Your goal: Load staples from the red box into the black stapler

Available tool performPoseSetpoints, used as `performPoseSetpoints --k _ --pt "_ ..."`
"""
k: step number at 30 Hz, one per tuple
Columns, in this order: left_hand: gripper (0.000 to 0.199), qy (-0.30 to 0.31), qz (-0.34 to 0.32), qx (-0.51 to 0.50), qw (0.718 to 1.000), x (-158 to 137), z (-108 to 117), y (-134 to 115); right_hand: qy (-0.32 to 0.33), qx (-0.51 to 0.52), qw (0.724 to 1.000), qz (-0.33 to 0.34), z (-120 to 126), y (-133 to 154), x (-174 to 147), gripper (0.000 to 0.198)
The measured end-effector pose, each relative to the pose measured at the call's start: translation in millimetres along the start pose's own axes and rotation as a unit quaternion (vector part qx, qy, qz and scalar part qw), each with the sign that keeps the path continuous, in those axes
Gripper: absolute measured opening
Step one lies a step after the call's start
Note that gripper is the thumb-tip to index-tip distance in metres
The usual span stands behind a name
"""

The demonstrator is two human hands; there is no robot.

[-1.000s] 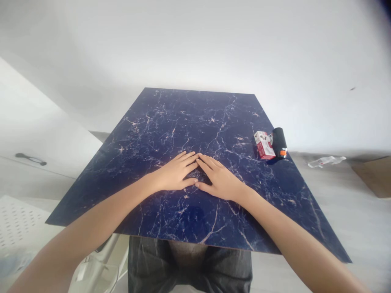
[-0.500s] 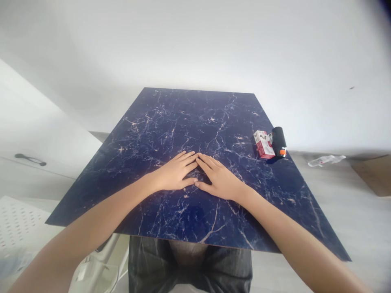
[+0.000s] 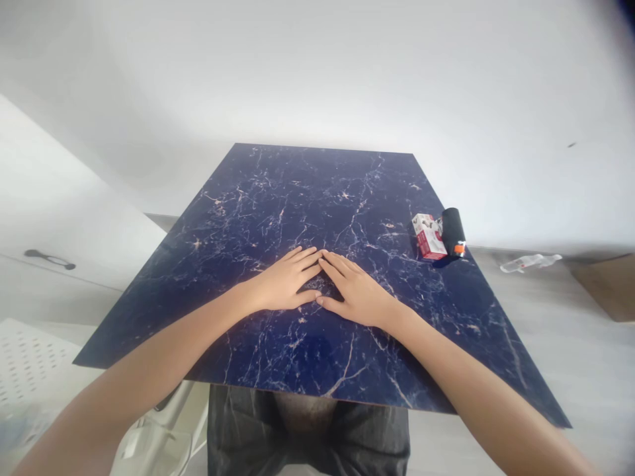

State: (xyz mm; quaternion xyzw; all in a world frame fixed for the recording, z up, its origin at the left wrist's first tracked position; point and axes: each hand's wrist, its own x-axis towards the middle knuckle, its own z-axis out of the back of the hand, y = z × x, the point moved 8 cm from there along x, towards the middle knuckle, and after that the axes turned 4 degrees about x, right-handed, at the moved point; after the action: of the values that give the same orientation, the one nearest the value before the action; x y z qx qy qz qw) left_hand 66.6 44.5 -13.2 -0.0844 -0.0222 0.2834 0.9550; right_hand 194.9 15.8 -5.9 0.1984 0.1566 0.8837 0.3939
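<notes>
My left hand [image 3: 288, 279] lies palm down on the blue marble-patterned table [image 3: 307, 198], fingers stretched out, holding nothing. Mirroring it, my right hand [image 3: 360, 291] rests flat on the same surface, also without anything in it. The fingertips and thumbs of both hands meet near the middle, framing a small patch of tabletop. Off to the right of my right hand, a red and white box [image 3: 429, 237] stands near the table's right edge. Against it is a black cylinder [image 3: 453, 231] with an orange patch; its kind is unclear.
A clear plastic bottle [image 3: 530, 262] lies on the floor right of the table, near a cardboard box [image 3: 608, 287]. On the left are a white cabinet with a black handle [image 3: 49, 259] and a white perforated surface [image 3: 34, 360]. A pale wall [image 3: 322, 73] stands behind the table.
</notes>
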Motion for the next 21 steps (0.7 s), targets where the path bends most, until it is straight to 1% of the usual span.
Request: performPoseSetpoints --k 4,7,9,11,12,14,15,17,19,21 --pt "0.073 -0.001 0.004 0.002 1.0 -0.3 0.4 -0.8 0.004 0.016 1.0 -0.001 3.2 -1.6 0.1 0.08" --pt "0.073 -0.02 0.009 0.004 1.0 -1.4 3.8 -0.2 -0.01 0.05 0.999 -0.006 16.8 -7.7 1.4 0.068" --pt "0.069 -0.046 0.011 0.009 0.999 -2.4 9.1 0.7 -0.056 0.055 0.997 -0.025 35.4 -19.4 1.9 0.056" --pt "0.062 -0.087 0.012 0.013 0.996 -3.6 17.2 2.1 -0.136 0.024 0.989 -0.061 61.7 -38.3 -0.9 0.046" --pt "0.058 -0.11 0.013 0.013 0.994 -4.2 21.5 2.8 -0.183 -0.003 0.979 -0.085 76.6 -49.6 -4.6 0.043" --pt "0.05 -0.151 0.014 0.014 0.988 -5.4 28.9 3.7 -0.276 -0.069 0.948 -0.144 106.9 -73.7 -17.6 0.041" --pt "0.047 -0.168 0.013 0.015 0.986 -5.9 31.5 3.6 -0.313 -0.104 0.927 -0.178 120.7 -85.6 -26.4 0.044" --pt "0.042 -0.193 0.007 0.021 0.981 -6.5 34.5 2.6 -0.361 -0.154 0.883 -0.258 143.9 -109.7 -47.3 0.053" --pt "0.04 -0.208 0.003 0.026 0.978 -6.9 35.5 1.5 -0.379 -0.162 0.837 -0.36 160.6 -136.4 -72.4 0.064" --pt "0.038 -0.214 0.001 0.027 0.977 -6.8 35.4 1.1 -0.345 -0.139 0.805 -0.463 166.7 -164.2 -95.0 0.077"
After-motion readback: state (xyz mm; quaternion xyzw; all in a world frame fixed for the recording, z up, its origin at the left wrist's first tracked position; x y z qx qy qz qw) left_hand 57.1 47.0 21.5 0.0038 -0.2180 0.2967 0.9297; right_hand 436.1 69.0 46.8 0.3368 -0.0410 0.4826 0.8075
